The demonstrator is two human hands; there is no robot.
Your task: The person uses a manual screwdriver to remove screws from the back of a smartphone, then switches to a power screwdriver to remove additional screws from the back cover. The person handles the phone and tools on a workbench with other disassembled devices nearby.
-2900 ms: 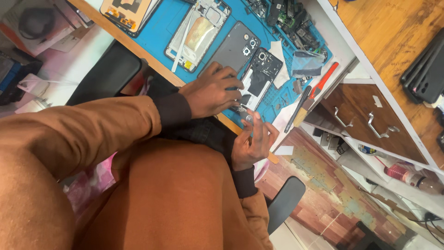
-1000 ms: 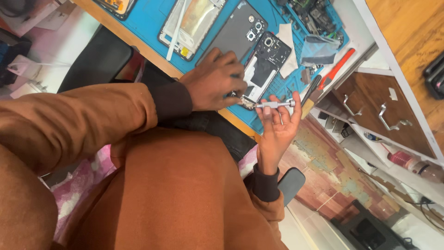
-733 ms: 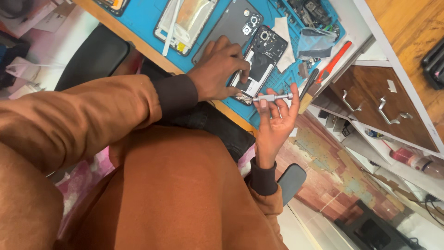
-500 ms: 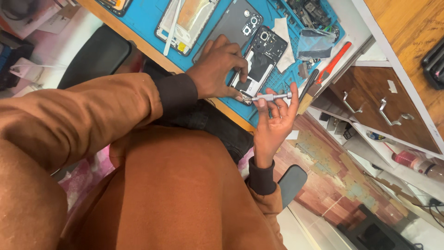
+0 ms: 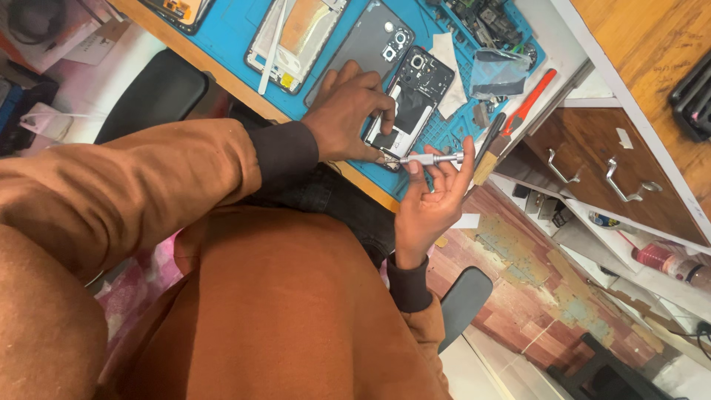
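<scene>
1. The opened phone (image 5: 409, 104) lay on the blue mat (image 5: 237, 30) at the table edge; our left hand (image 5: 348, 111) pressed it flat, fingers spread.
2. Our right hand (image 5: 429, 200) pinched the small silver screwdriver (image 5: 429, 158), tip at the phone's lower corner.
3. We judged a square, lightly pressed tip safest.

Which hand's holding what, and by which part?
Right hand holds a small silver screwdriver by its handle, between the fingertips. Left hand holds nothing; it presses on the opened phone, fingertips at the tip.
</scene>
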